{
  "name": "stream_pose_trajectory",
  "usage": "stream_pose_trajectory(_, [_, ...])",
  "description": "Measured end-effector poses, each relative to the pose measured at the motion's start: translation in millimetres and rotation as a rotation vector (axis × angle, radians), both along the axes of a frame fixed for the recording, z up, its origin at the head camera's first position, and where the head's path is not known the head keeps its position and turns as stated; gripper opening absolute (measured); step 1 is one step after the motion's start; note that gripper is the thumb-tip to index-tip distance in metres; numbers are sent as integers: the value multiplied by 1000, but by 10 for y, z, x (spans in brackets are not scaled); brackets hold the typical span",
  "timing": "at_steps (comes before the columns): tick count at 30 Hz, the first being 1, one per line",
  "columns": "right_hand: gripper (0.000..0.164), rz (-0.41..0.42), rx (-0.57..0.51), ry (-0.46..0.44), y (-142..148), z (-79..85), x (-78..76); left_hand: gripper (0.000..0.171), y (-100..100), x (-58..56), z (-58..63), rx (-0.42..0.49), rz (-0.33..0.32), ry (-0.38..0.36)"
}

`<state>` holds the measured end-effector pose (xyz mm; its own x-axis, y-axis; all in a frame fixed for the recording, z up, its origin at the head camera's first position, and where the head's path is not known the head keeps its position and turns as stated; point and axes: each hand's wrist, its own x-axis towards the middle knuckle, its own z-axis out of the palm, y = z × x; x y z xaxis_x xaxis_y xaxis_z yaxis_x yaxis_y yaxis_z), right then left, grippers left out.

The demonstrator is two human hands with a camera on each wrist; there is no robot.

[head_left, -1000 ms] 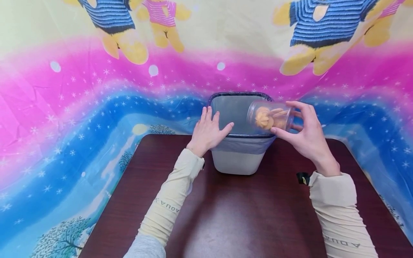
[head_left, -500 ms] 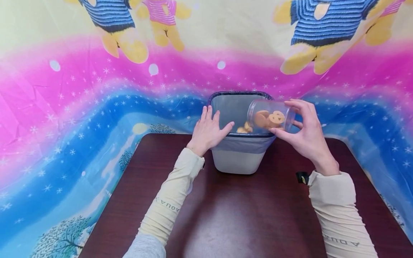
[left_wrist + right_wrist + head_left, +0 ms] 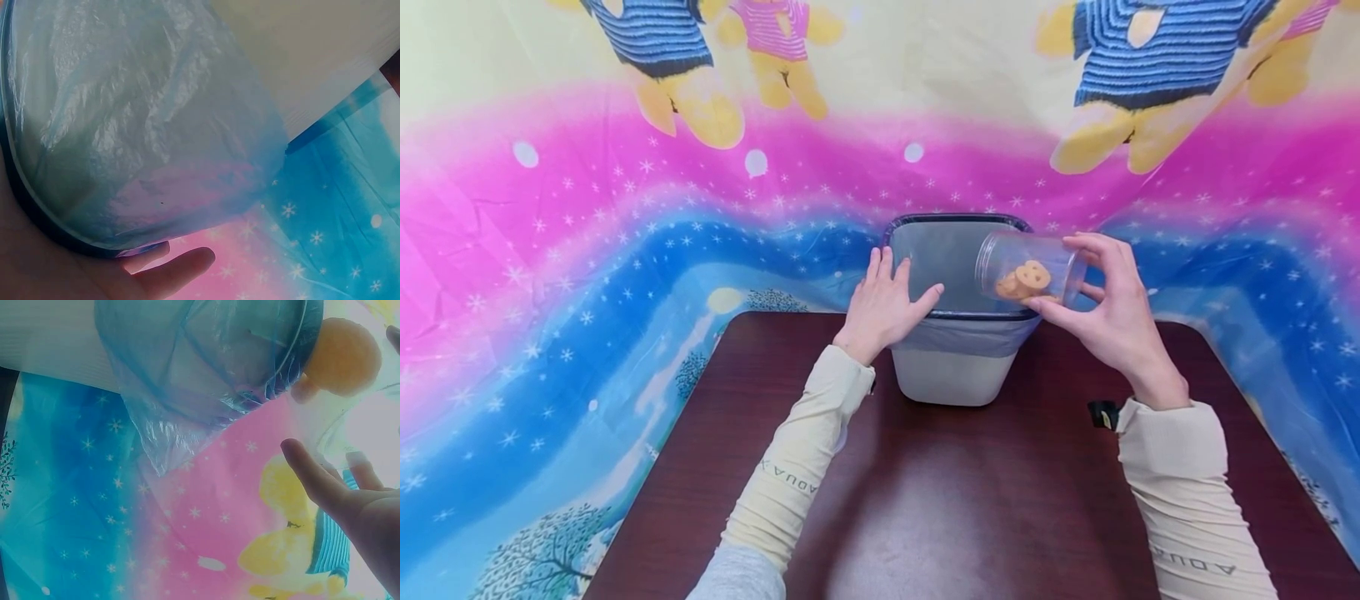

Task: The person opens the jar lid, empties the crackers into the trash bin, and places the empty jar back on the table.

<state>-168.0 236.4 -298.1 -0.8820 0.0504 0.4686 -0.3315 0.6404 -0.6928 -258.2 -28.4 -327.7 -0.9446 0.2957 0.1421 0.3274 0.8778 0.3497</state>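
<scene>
My right hand (image 3: 1116, 321) grips the base end of a clear plastic jar (image 3: 1048, 250), which lies on its side with its mouth over the bin's right rim. A few cookies (image 3: 1026, 279) rest on the jar's lower wall; one round cookie (image 3: 347, 356) shows large in the right wrist view. The pale waste bin (image 3: 951, 379) stands upright, lined with a translucent bag (image 3: 966, 336) folded over its dark rim. At the bin's left rim rests my left hand (image 3: 883, 308), its fingers extended. The bin's bottom is hidden from view.
The bin stands near the far edge of a dark reddish-brown table (image 3: 925, 508). Behind it hangs a printed cloth (image 3: 820, 183) with bears and snowflakes, running along both sides of the table.
Cookies have slid out of the jar; half a second ago some were dropping into the bin, and now fewer lie in the jar. Both hands have hardly moved.
</scene>
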Motion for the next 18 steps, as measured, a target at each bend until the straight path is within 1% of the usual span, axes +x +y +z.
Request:
stream_pose_trajectory(10, [81,6,-8,-17,8,-4,0,83,-4,6,-2,-2,1,-2])
stream_pose_trajectory(18, [91,7,-30,-50,22,-5,5,83,4,12,7,-7,6,-10])
